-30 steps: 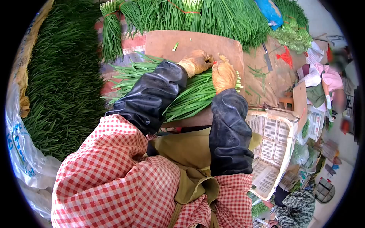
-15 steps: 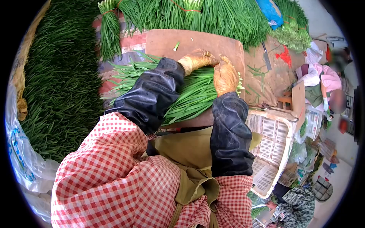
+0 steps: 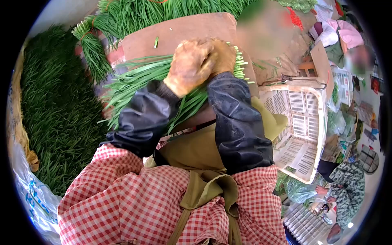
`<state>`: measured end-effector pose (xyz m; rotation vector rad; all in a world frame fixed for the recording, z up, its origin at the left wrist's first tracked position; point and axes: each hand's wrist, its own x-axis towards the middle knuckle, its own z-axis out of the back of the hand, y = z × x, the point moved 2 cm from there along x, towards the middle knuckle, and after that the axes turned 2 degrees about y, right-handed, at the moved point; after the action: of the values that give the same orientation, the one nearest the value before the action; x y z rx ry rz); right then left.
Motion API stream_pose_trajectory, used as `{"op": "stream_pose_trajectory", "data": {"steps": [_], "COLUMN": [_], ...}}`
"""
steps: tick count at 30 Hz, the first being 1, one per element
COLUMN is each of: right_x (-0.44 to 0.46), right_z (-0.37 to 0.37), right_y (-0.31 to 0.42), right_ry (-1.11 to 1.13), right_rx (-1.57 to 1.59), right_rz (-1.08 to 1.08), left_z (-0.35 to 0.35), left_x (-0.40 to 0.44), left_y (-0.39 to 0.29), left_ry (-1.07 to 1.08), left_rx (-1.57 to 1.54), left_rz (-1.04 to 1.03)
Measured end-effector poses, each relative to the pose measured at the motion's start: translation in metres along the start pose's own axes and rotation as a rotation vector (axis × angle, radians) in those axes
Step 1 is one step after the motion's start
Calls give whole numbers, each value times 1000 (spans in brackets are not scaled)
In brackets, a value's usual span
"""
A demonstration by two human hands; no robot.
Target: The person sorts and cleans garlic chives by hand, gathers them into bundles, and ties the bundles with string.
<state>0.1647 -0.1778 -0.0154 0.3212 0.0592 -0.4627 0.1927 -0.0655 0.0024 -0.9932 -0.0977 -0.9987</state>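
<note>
A loose bunch of long green stalks (image 3: 143, 81) lies across a brown board (image 3: 139, 38), its pale cut ends (image 3: 241, 63) pointing right. My left hand (image 3: 191, 63), in an orange-tan glove, is closed on top of the bunch. Close against it, my right hand (image 3: 223, 56), gloved alike, wraps round the bunch near the cut ends. The two hands touch, and the fingers of the right are partly hidden. A short cut piece (image 3: 156, 42) rests on the board above the bunch.
Tied green bundles (image 3: 92, 51) line the board's far side. Dark green stalks (image 3: 57, 106) fill the left. A white plastic crate (image 3: 300, 118) stands at right, with red ties (image 3: 295, 18) beyond. One person (image 3: 347, 36) is at upper right, another in camouflage (image 3: 347, 183) at lower right.
The view has shifted. My hands have come together, the left moving over towards the right, and both have closed round the bunch near its cut ends.
</note>
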Motion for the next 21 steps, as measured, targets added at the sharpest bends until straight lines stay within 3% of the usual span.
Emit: {"op": "stream_pose_trajectory", "data": {"steps": [2,4,7,8,9,13,14,15,17,19,21], "right_x": [-8,-18,-43,-52,-51,-51,-61,-68,-74,-88,-99], "right_z": [1,8,32,41,25,-40,-41,-44,-37,-52,-67], "right_y": [0,7,26,36,37,39,39,35,22,7,-9], "right_ry": [-108,-336,-417,-351,-317,-211,-195,-259,-81,-83,-103], "right_rx": [-34,-57,-107,-58,113,1718,1841,1645,1415,1579,1797], "right_rz": [66,147,135,81,76,80,-7,-30,-240,-227,-63], "left_z": [6,14,33,35,38,42,43,43,33,21,1], "left_x": [-6,-4,7,9,8,-1,-5,-10,-8,-9,-9], "left_y": [-4,-2,-7,-8,-7,-19,-27,-31,-17,-17,-8], "left_ry": [2,-64,-16,-66,-59,-11,23,60,73,63,-87], "left_rx": [81,-65,156,162,179,312,301,289,328,367,482], "left_rz": [-19,35,-17,-56,-69,-115,-86,-53,-16,-1,-67]}}
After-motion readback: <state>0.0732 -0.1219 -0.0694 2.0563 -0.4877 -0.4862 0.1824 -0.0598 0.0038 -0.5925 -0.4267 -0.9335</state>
